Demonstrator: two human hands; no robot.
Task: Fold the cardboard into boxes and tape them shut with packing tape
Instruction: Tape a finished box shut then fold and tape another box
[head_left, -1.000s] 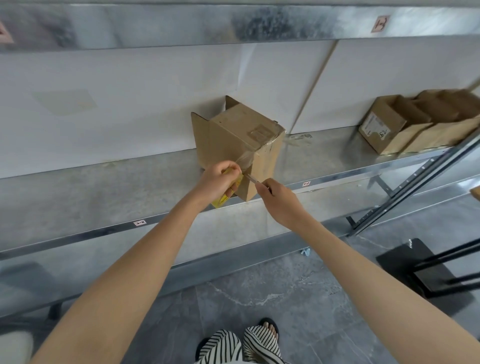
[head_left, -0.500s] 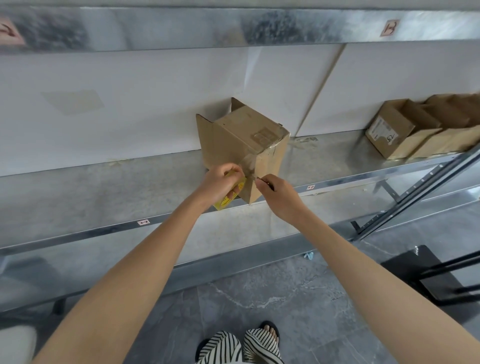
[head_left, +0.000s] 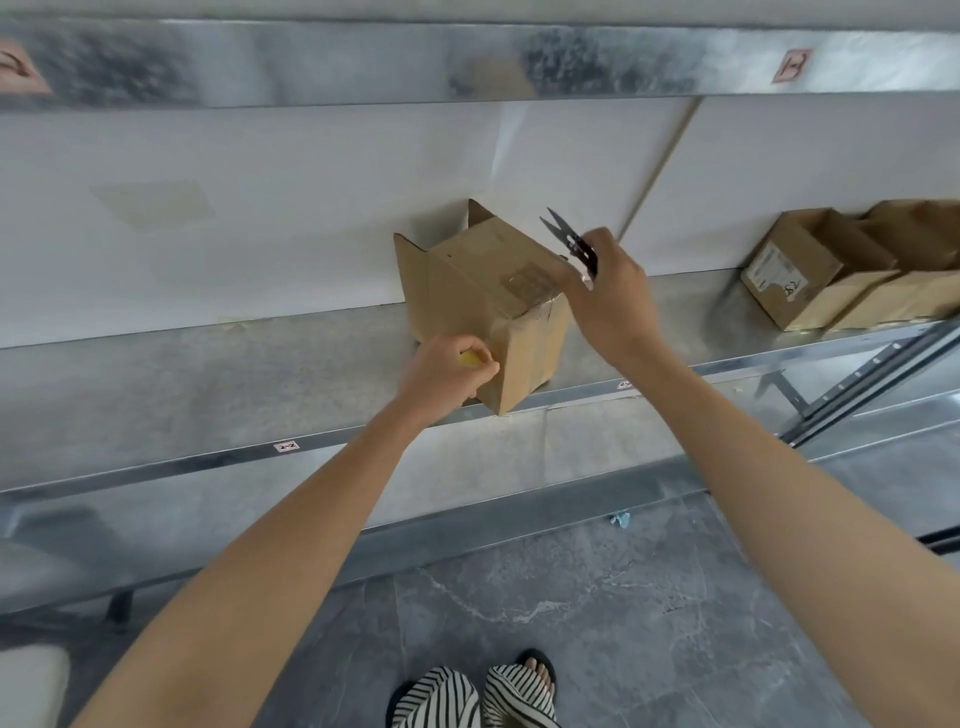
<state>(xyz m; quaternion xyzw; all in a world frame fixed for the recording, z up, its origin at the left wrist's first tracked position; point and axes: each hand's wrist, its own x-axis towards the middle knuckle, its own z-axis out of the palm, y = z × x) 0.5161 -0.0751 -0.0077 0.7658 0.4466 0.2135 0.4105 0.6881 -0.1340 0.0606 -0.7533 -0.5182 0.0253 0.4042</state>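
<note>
On the metal shelf (head_left: 208, 374), the cardboard box (head_left: 483, 280) is standing near the front edge, the left hand (head_left: 447, 371) is clutching a yellow tape roll (head_left: 471, 358) against its side, and the right hand (head_left: 613, 296) is gripping black snips (head_left: 569, 241) above it.

Both arms are bare along all the length in view, the left forearm (head_left: 270, 561) and the right forearm (head_left: 769, 499) alike, and the bare skin runs unbroken over the wrists to the left hand (head_left: 447, 374) and the right hand (head_left: 613, 306). Lower down, the wide-legged trousers of black-and-white striped cloth (head_left: 441, 699) show as two loose hems, their narrow stripes curving across the fabric in close, even bands. The hems cover most of both feet. From under the right hem the toes (head_left: 536, 673) of one foot show, on a black open sandal with a rounded sole (head_left: 545, 661). A dark rim of sole edges the left hem too
</note>
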